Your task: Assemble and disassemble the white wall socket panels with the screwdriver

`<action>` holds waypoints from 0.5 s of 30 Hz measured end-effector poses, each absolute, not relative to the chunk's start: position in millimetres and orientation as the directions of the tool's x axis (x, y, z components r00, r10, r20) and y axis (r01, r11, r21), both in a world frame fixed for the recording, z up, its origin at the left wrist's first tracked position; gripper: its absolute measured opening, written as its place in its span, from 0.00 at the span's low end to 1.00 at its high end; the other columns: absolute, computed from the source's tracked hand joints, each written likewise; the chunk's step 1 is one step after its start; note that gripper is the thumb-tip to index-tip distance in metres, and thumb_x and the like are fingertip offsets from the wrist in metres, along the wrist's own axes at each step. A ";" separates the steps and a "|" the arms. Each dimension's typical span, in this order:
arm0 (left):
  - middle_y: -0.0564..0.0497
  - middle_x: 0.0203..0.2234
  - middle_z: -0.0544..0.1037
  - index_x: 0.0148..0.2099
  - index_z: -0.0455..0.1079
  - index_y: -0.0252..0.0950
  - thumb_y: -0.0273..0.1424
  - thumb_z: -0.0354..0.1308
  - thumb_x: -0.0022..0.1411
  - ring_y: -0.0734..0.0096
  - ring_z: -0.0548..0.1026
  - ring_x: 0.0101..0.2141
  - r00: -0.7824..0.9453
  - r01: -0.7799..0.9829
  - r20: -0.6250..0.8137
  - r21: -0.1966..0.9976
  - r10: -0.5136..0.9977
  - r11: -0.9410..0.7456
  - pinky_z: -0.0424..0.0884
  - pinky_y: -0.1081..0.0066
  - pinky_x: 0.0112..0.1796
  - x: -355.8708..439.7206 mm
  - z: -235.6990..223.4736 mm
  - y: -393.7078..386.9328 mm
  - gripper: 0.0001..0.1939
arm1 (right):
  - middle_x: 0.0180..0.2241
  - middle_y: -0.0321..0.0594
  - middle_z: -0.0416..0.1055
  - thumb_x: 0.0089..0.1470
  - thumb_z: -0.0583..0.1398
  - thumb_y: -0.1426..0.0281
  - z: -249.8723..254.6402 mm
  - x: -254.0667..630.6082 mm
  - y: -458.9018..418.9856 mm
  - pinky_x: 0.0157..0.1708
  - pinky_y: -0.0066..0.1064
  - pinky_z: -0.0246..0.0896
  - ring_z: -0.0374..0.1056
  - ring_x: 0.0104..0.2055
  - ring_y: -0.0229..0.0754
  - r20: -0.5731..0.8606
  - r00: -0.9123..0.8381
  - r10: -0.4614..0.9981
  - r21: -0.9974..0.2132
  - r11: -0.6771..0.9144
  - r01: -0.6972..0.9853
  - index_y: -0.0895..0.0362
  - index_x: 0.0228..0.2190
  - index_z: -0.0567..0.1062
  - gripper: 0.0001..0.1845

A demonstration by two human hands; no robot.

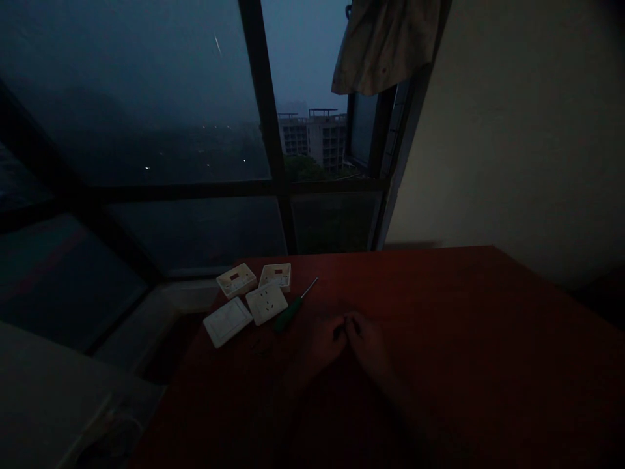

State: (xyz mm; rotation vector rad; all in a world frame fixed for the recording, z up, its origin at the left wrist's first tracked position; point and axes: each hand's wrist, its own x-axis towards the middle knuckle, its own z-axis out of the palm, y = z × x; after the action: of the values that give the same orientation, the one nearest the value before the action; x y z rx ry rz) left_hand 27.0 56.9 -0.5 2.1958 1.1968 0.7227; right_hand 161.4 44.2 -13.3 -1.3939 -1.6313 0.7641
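Note:
My left hand and my right hand meet over the middle of the reddish-brown table, fingertips touching. Both have curled, closed fingers, and the dim light hides whatever may be between them. Left of my hands lies a screwdriver with a green handle, its metal shaft pointing away to the right. Beside its handle a white socket panel lies face up, and a white switch panel sits further left. Behind them are two open white mounting boxes, the right-hand one touching or overlapped by the socket panel.
Small dark bits, probably screws, lie on the table below the panels. Dark-framed windows rise behind the table's far edge. A pale wall stands to the right, and a cloth hangs at the top.

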 end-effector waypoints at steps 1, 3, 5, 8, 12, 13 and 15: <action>0.50 0.33 0.77 0.38 0.71 0.35 0.23 0.50 0.57 0.68 0.73 0.33 0.464 0.577 0.200 0.672 0.863 -0.465 0.65 0.72 0.35 26.9 -0.7 57.2 0.09 | 0.33 0.41 0.75 0.57 0.48 0.69 -13.8 161.2 44.5 0.37 0.30 0.63 0.70 0.35 0.41 0.208 -0.036 0.978 -0.862 0.200 0.466 0.55 0.34 0.74 0.15; 0.50 0.32 0.77 0.37 0.71 0.35 0.23 0.50 0.57 0.67 0.73 0.33 0.462 0.577 0.199 0.673 0.864 -0.463 0.65 0.72 0.35 26.9 -0.6 57.6 0.09 | 0.33 0.41 0.75 0.57 0.48 0.69 -15.0 160.8 45.2 0.37 0.30 0.63 0.70 0.35 0.41 0.213 -0.036 0.976 -0.860 0.205 0.467 0.55 0.34 0.73 0.15; 0.50 0.31 0.77 0.36 0.70 0.35 0.23 0.50 0.57 0.68 0.73 0.32 0.457 0.579 0.197 0.675 0.867 -0.458 0.65 0.73 0.34 27.1 -0.2 58.1 0.09 | 0.34 0.42 0.75 0.57 0.48 0.69 -16.1 160.6 45.9 0.38 0.30 0.62 0.70 0.35 0.41 0.219 -0.029 0.975 -0.858 0.207 0.469 0.56 0.34 0.73 0.15; 0.51 0.30 0.76 0.34 0.70 0.35 0.22 0.50 0.56 0.69 0.72 0.31 0.445 0.581 0.197 0.678 0.874 -0.449 0.64 0.73 0.33 27.7 -0.7 59.1 0.08 | 0.34 0.42 0.75 0.56 0.48 0.69 -17.3 160.6 47.1 0.37 0.31 0.62 0.70 0.35 0.42 0.225 -0.019 0.974 -0.855 0.207 0.475 0.57 0.34 0.74 0.15; 0.51 0.31 0.77 0.35 0.71 0.35 0.22 0.50 0.56 0.69 0.72 0.31 0.433 0.581 0.196 0.686 0.880 -0.438 0.64 0.74 0.33 28.0 -2.7 59.9 0.08 | 0.32 0.41 0.75 0.56 0.48 0.69 -19.0 160.8 48.4 0.36 0.30 0.62 0.70 0.34 0.41 0.229 -0.018 0.973 -0.852 0.209 0.480 0.56 0.33 0.74 0.15; 0.51 0.30 0.77 0.35 0.71 0.35 0.23 0.50 0.56 0.69 0.72 0.31 0.432 0.581 0.195 0.687 0.881 -0.437 0.64 0.74 0.33 27.8 -3.1 59.9 0.08 | 0.32 0.41 0.75 0.56 0.49 0.69 -19.5 160.8 48.7 0.36 0.30 0.62 0.70 0.34 0.41 0.231 -0.017 0.973 -0.852 0.211 0.479 0.56 0.33 0.74 0.14; 0.51 0.30 0.76 0.35 0.71 0.35 0.23 0.51 0.56 0.69 0.72 0.31 0.428 0.583 0.193 0.687 0.883 -0.434 0.63 0.74 0.32 27.4 -3.4 59.8 0.08 | 0.32 0.41 0.75 0.56 0.49 0.69 -20.6 160.5 49.1 0.36 0.30 0.62 0.70 0.34 0.41 0.236 -0.019 0.972 -0.852 0.216 0.476 0.56 0.33 0.74 0.14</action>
State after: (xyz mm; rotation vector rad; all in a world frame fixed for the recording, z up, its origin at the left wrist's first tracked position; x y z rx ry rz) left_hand 27.4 59.8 -3.4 2.1558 1.2331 0.7431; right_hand 160.5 49.1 -20.6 -1.3859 -1.6297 0.7241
